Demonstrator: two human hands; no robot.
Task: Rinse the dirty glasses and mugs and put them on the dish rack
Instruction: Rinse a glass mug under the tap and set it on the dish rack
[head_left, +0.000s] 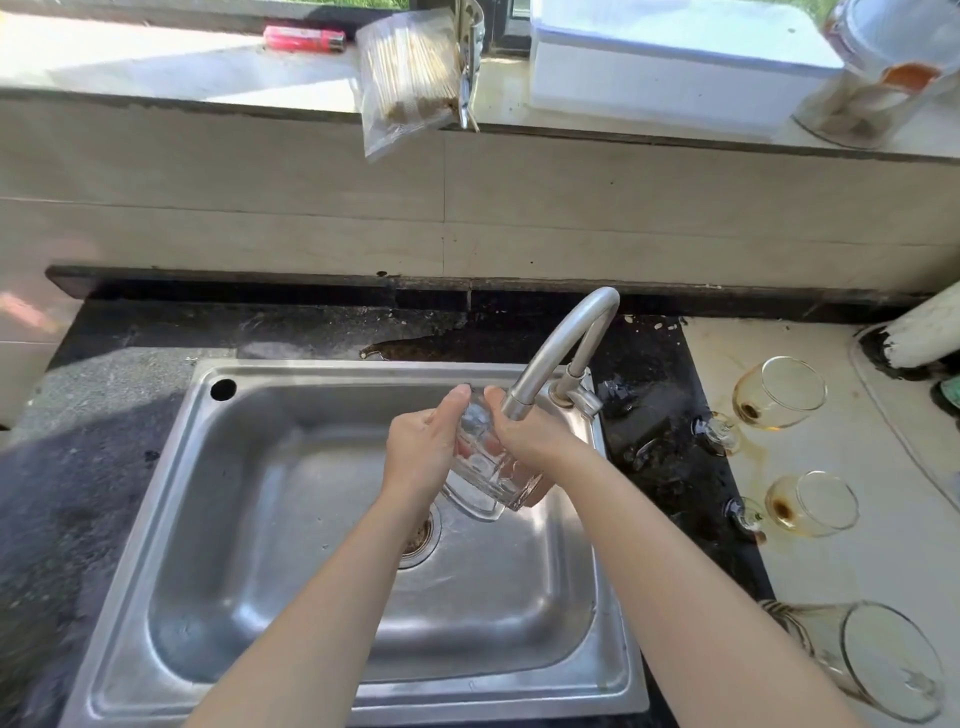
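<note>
Right of the sink (171, 525), three dirty glasses lay on their sides on the pale counter: two stemmed ones (774, 395) (808, 504) with brown dregs and a tumbler (872, 660). Over the basin, the faucet spout (556, 353) overhung a clear glass (488, 462) held tilted between both hands. The left hand (421, 457) and right hand (530, 441) had their fingers wrapped and pressed against its sides.
</note>
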